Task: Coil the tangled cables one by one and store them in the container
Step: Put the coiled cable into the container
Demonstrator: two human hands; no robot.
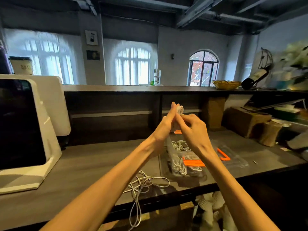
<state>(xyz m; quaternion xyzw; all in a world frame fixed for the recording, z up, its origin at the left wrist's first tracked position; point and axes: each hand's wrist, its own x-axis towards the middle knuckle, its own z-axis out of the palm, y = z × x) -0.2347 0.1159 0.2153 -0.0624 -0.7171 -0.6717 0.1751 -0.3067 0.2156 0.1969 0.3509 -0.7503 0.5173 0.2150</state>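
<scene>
Hands are raised together above the counter [93,164], working one white cable [179,109] into a small bundle. The left hand [164,125] stands with fingers extended upward and serves as the former around which the cable appears to be wound; the right hand [191,125] has its fingers curled and pinches the bundle against the left fingers. Below the hands, a clear container [176,157] with orange latches rests on the counter and holds several white cables already coiled. Its clear lid [233,155], with an orange clip, lies just beside it to the right. A tangled cable [145,182] remains loose on the near part of the counter, with one strand hanging over the front edge. Handling judgement: the cable is light, thin and limp, with no stiffness to hold a shape, so a coil will probably spring open if released before it is secured. Take hold across all turns at once, pinching the bundle at its middle, not at a single strand. The smooth jacket is likely to slip, so keep light tension on the free end while wrapping. Avoid sharp bends close to the connectors, where the conductor is most likely to fail. When lifting the tangled cable, draw it by one end so that loops release rather than tighten.
</scene>
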